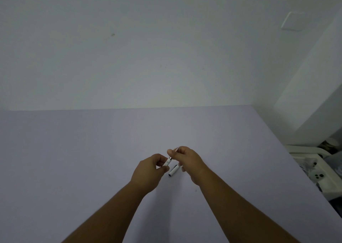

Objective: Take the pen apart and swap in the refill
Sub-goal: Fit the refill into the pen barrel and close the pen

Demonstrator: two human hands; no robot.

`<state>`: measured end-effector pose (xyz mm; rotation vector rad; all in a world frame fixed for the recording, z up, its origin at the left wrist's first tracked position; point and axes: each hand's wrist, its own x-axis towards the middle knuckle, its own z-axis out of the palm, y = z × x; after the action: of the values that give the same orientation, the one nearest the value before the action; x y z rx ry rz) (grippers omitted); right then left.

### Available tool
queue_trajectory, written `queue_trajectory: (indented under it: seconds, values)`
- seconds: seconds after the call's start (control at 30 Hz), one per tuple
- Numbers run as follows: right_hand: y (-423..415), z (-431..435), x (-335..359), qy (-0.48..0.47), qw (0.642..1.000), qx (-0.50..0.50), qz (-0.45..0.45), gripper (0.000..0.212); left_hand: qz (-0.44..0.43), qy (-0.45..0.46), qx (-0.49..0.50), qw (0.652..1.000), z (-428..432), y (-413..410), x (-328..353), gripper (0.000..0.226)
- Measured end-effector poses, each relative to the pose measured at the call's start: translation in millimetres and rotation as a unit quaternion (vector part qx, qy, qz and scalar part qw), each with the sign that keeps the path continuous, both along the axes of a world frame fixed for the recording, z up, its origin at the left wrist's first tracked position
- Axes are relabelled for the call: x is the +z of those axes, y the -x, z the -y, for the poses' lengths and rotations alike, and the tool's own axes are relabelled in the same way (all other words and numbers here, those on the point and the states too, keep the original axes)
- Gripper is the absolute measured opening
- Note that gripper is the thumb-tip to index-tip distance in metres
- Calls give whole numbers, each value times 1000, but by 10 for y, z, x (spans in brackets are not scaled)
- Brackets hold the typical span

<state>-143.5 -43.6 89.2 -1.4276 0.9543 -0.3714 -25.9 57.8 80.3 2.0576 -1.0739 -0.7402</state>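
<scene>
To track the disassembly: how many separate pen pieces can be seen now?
3: white barrel in the left hand, front section in the right hand, cap lying on the table. Hands may hide more.

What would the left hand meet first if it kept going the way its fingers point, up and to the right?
Probably the right hand: the left hand holds the white pen barrel aimed at its fingertips, nearly touching. The pen cap lies lower on the table, seemingly off that line.
</scene>
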Motion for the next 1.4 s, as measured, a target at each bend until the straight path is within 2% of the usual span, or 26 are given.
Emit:
queue_trajectory:
  seconds: [0.03,0.13,0.23,0.33,0.43,0.5,0.53,0.63,0.7,0.8,0.9,1.0,1.07,1.1,1.17,1.23,1.27,1.37,1.4]
  values:
    - [13,11,-6,-15,1000,9,21,8,1,-1,4,1000,1,-7,4,5]
    - [25,15,3,-9,999,9,29,5,11,-4,-2,1000,2,-17,25,8]
    - [1,18,20,4,1000,-9,-13,24,13,-5,-9,1000,12,0,41,10]
    - [22,41,21,-16,999,14,31,5,15,-5,2,1000,27,-11,50,9]
    - [30,33,19,-3,1000,7,28,7,25,-5,-6,1000,34,-5,68,11]
    - [15,28,23,4,1000,-4,1,21,27,-5,-11,1000,33,3,75,11]
    - [19,27,26,-1,1000,-5,1,21,26,-6,-10,1000,35,6,76,11]
    - [48,51,2,-23,998,10,54,5,27,-6,-4,1000,39,-4,84,7]
    - [46,46,3,-11,999,0,42,6,33,-6,-12,999,49,5,93,7]
    - [23,38,6,-3,1000,-18,4,22,32,-7,-15,999,59,30,100,6]
    - [51,53,-11,-19,998,2,53,4,26,-4,-4,1000,63,22,103,7]
    - [44,45,-9,-4,999,-11,32,8,36,-6,-8,999,65,28,113,6]
    - [33,38,-9,2,1000,-18,1,21,37,-7,-12,999,65,44,103,6]
    - [40,34,-4,-3,1000,-13,3,20,35,-7,-10,999,63,50,96,5]
    - [66,50,-18,-28,999,9,41,4,32,-7,-4,999,59,44,89,5]
    - [82,52,-20,-27,998,15,59,7,38,-7,-6,999,57,38,90,6]
    - [75,51,-19,-19,999,8,47,5,43,-8,-10,999,56,41,93,7]
    - [56,32,3,0,1000,-12,-9,21,44,-8,-16,999,57,51,104,8]
    - [64,34,-3,-2,1000,-7,-1,20,41,-8,-14,999,57,49,108,8]
